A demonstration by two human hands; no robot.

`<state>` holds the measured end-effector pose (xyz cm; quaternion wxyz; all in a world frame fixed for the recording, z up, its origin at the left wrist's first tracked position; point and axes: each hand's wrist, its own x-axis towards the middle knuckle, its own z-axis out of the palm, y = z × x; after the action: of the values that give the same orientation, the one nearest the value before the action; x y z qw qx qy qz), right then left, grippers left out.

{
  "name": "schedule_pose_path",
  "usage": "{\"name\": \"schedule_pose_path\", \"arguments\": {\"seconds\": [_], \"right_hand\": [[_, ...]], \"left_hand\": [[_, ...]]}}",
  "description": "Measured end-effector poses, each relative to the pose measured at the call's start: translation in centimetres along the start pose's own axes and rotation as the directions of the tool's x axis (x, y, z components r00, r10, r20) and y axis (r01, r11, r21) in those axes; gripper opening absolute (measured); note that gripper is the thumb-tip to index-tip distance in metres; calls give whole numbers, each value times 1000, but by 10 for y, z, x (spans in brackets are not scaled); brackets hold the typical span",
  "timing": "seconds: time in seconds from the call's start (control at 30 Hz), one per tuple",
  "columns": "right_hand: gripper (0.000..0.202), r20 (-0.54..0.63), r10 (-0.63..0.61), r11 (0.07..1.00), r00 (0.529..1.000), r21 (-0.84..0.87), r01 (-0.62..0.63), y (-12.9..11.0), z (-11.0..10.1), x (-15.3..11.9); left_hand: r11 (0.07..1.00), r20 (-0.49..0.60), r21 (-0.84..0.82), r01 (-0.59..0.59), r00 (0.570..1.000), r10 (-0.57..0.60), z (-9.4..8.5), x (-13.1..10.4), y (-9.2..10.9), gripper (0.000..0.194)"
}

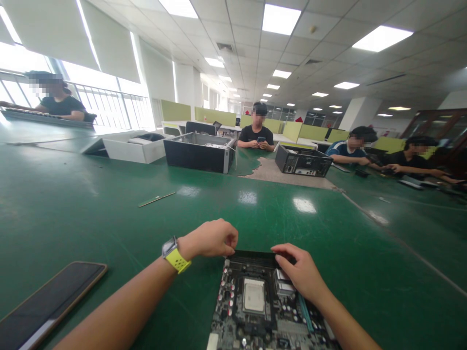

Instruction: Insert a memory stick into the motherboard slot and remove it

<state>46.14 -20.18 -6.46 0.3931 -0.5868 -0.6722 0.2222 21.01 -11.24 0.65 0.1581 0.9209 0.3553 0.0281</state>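
Observation:
A computer motherboard point(274, 316) lies on the green tabletop in front of me, with a square silver processor point(254, 295) in its socket. Along its far edge runs a dark strip of what look like memory slots point(251, 258). My left hand point(215, 238), a yellow-strapped watch point(176, 253) on its wrist, is closed at the strip's left end. At the right end my right hand point(301, 270) bends thumb and fingers over the corner, beside a silver heatsink point(283, 283). Whatever is between the fingertips of either hand is too small to make out.
A phone point(54, 301) lies at the left, and a thin stick point(156, 200) farther back. Across the table stand a white case point(133, 148), a dark computer case point(199, 156) and another case point(302, 160). Several people sit around the table.

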Motion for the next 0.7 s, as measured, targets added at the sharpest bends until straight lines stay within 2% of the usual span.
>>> {"name": "schedule_pose_path", "arguments": {"seconds": [0.7], "right_hand": [[22,-11,21,999,1000,31,-20,1,2,0]], "left_hand": [[1000,-3,-8,-7,1000,7,1,0,-1,6]]}}
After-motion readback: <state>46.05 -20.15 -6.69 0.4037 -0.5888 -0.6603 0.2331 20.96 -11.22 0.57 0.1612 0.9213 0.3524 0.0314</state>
